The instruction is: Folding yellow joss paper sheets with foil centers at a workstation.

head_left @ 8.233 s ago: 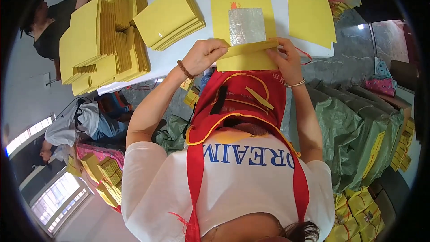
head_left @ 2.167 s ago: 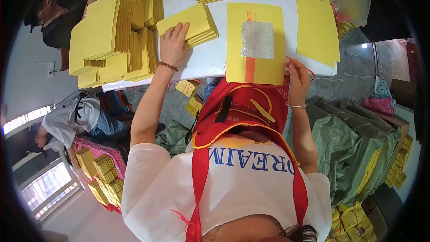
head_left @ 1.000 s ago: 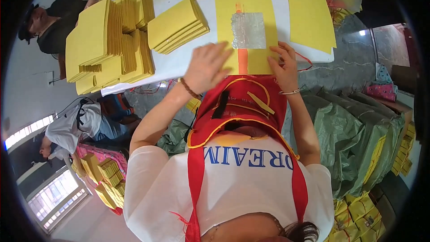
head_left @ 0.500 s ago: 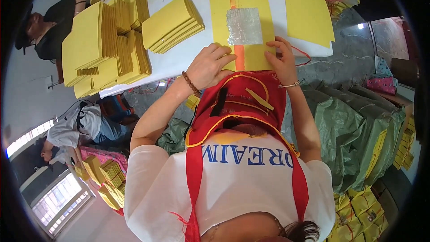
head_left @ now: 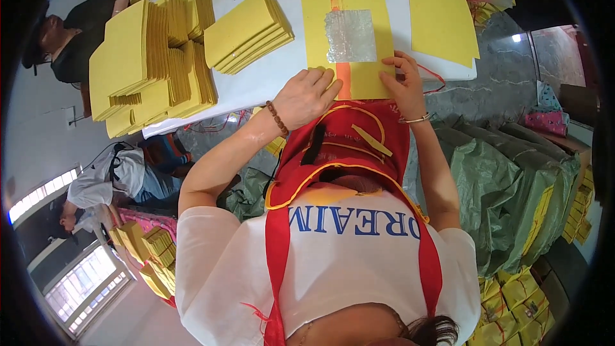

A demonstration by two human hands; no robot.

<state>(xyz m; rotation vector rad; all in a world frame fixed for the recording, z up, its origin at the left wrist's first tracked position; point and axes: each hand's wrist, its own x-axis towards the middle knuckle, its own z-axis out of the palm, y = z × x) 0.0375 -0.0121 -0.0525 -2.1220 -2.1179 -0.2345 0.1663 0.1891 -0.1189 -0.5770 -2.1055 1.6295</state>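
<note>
Left hand (head_left: 303,98) touches near-left corner of yellow sheet (head_left: 315,32), right hand (head_left: 405,87) at its right edge; hands apart, grip unclear

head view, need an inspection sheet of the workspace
Surface: white-topped table
Work items: yellow sheet with orange strip and shiny patch
Clutter: yellow stacks at left, red string by near right corner
Hands: left hand at the sheet's near left corner, right hand at its right edge
Cables: thin dark line at left, perhaps a cord
Surroundings: person in dark shirt and person in white shirt at left, green sacks at right
</note>
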